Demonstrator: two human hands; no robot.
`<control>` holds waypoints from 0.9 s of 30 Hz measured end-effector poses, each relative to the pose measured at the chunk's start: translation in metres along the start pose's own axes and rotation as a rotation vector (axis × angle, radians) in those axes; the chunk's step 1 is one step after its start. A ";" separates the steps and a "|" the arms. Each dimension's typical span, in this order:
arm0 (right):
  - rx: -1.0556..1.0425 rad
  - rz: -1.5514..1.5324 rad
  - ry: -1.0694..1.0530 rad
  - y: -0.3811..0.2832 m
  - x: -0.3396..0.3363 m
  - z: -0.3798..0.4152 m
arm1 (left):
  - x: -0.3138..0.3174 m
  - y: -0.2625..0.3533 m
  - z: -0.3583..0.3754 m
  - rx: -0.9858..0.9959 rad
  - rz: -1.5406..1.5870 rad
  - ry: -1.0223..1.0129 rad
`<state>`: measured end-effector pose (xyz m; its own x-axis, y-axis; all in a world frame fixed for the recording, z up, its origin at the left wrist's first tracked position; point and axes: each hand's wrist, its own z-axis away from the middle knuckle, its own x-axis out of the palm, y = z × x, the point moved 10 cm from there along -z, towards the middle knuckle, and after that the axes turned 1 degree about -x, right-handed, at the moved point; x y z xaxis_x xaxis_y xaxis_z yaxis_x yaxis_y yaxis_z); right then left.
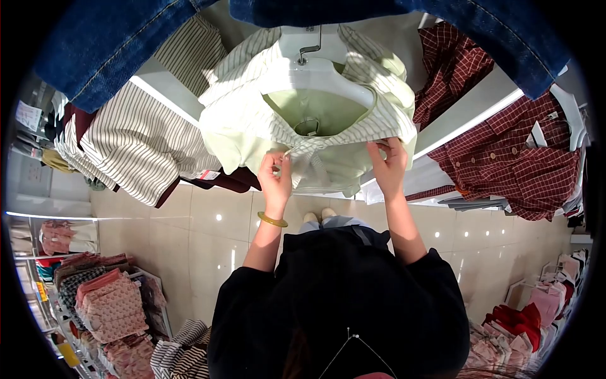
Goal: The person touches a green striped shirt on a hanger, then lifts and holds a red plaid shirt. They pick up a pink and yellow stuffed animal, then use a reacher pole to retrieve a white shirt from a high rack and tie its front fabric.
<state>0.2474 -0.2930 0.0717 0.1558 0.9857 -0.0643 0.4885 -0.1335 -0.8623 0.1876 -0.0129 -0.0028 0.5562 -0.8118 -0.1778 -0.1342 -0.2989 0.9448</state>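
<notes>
A pale green garment (237, 139) with a striped collar (353, 134) hangs on a white hanger (315, 77) from a metal hook. Its collar is tied or gathered at the front. My left hand (276, 180), below a yellow bangle, pinches a thin end of the striped fabric beside that knot. On the other side, my right hand (388, 165) has its fingers closed on the lower edge of the striped collar. The two hands are apart, with the knot nearer the left one.
Striped garments (142, 136) hang at the left and red checked shirts (511, 148) at the right. Blue denim (126, 47) crosses the top. Racks with pink folded clothes (113, 303) stand at the lower left, others with red clothes (521, 322) at the lower right, over a tiled floor (202, 221).
</notes>
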 end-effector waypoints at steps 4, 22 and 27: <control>0.065 0.015 -0.038 -0.002 0.004 0.000 | -0.001 -0.009 0.005 -0.041 -0.038 -0.039; 0.406 -0.571 -0.155 0.015 0.014 -0.001 | -0.034 0.025 -0.063 -0.090 0.816 0.011; 0.405 -0.521 -0.213 0.049 0.017 0.013 | -0.016 0.000 -0.049 -0.162 0.598 -0.097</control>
<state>0.2628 -0.2816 0.0224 -0.2047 0.9152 0.3472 0.0889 0.3706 -0.9245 0.2193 0.0244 0.0134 0.3455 -0.8591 0.3775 -0.2690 0.2947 0.9169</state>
